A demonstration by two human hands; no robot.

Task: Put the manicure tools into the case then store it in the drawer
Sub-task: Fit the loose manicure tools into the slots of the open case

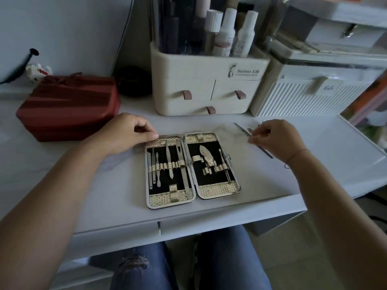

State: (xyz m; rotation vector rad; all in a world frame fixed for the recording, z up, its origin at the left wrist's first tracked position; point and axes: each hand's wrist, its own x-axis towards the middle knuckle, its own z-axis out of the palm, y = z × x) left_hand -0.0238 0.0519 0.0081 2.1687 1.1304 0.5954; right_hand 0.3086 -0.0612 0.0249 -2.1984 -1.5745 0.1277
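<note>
On the white tabletop (104, 185), seen from the head camera, a manicure case (217, 191) is lying open and flat right in front of the person. It is showing two hinged halves with quilted gold trim, black panels and gold elastic loops. The task seems to be well under way. Slim steel tools (170, 162) are already sitting in the loops of the left half, and a nipper (206, 156) is sitting in the right half, though several loops are standing empty. The left hand (127, 132) is steadying the case, its grip curled onto the far left corner. The right hand (278, 139), just right of the case, is pinching a thin metal pick (243, 129) that is not yet stowed. A small piece beside it is too blurred to name. Closing the case and storing it are still to come, perhaps in the cream drawer organiser (207, 95) behind.
</note>
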